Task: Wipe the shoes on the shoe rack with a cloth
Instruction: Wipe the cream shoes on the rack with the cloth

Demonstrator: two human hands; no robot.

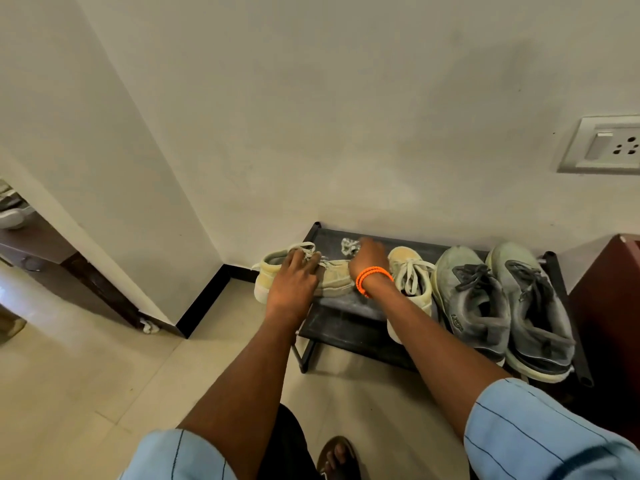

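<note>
The left hand (294, 271) is gripping the beige shoe (304, 277) lying sideways at the shoe rack's (346, 327) left end. The right hand (369, 259) is pinching the cloth (349, 246) just behind it. Another beige shoe (410, 278) and two grey sneakers (502, 303) are crowding the right; a maroon cabinet (609, 306) is standing beside them.

Four shoes (467, 299) abreast on rack (346, 327), cloth (349, 246) behind
</note>
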